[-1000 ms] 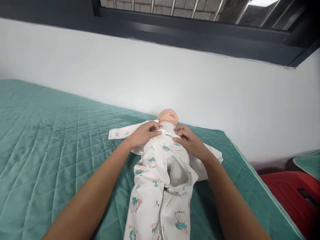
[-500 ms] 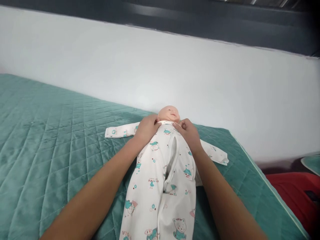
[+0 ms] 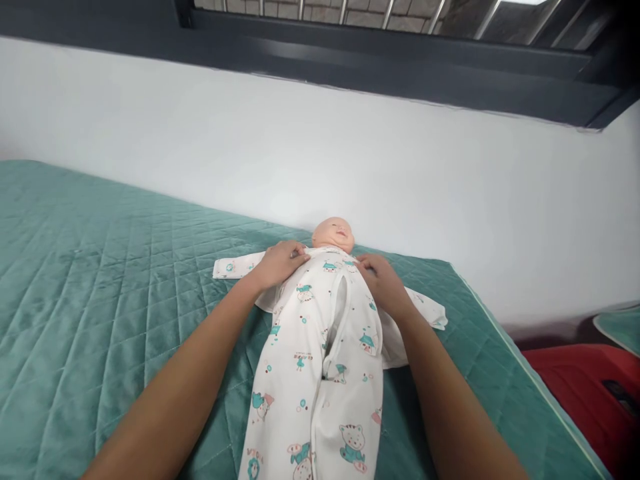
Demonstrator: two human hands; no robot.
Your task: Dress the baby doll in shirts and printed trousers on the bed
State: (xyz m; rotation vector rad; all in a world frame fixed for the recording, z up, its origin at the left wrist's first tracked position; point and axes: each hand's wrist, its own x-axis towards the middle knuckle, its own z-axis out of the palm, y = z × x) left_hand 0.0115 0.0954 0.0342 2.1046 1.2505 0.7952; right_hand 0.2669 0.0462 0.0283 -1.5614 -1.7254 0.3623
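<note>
A baby doll [image 3: 332, 233] lies on its back with only its head showing. White baby pants [image 3: 303, 333] with teal and pink animal prints and a slit between the legs lie over its body, their top edge close below the chin. The printed sleeves of a white shirt [image 3: 234, 268] spread out to both sides beneath. My left hand [image 3: 284, 262] is closed on the pants' top edge at the left, thumb on the cloth. My right hand [image 3: 379, 277] has its fingers curled and closed on the same edge at the right.
Green quilted cover [image 3: 120, 280] lies under the doll. Behind its head rises a white wall [image 3: 280, 147], with a dark window frame [image 3: 350, 57] and metal bars above. A red case [image 3: 585, 387] stands beyond the bed's right edge.
Both hands have moved from beside the doll's neck down and outward along the pants' top edge. The doll's neck shows more, and the camera has tilted up slightly.
</note>
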